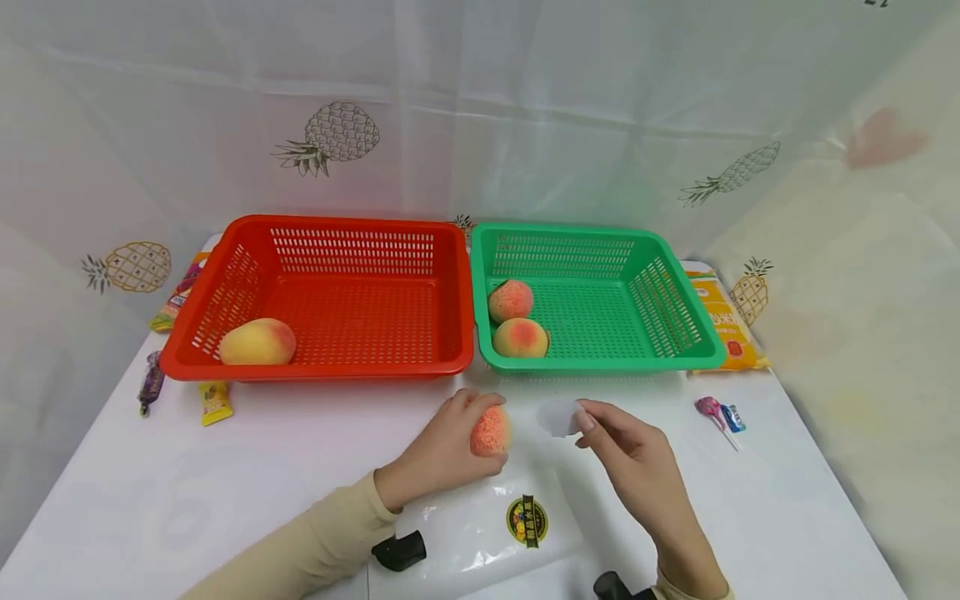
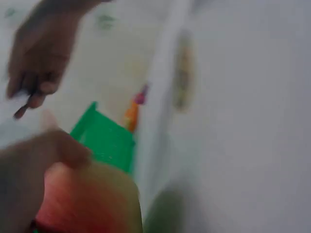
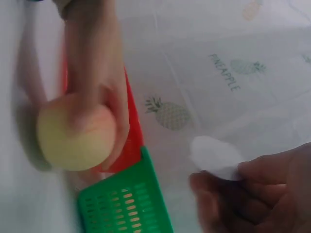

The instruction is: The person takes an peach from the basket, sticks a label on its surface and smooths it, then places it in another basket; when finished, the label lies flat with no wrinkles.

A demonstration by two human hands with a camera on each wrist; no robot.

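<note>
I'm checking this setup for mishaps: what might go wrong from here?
The round peach could slip from the left fingers and roll across the table. The thin white piece pinched in the right fingers might drop. The shiny plastic bag beside the left sleeve may shift if brushed.

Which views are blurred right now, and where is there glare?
Head view: fairly crisp, with small glare spots on the white bag; left wrist view: soft throughout, the held peach smeared and the right hand dim; right wrist view: left hand apparently streaked by motion blur, though the printed word PINEAPPLE is legible.
</note>
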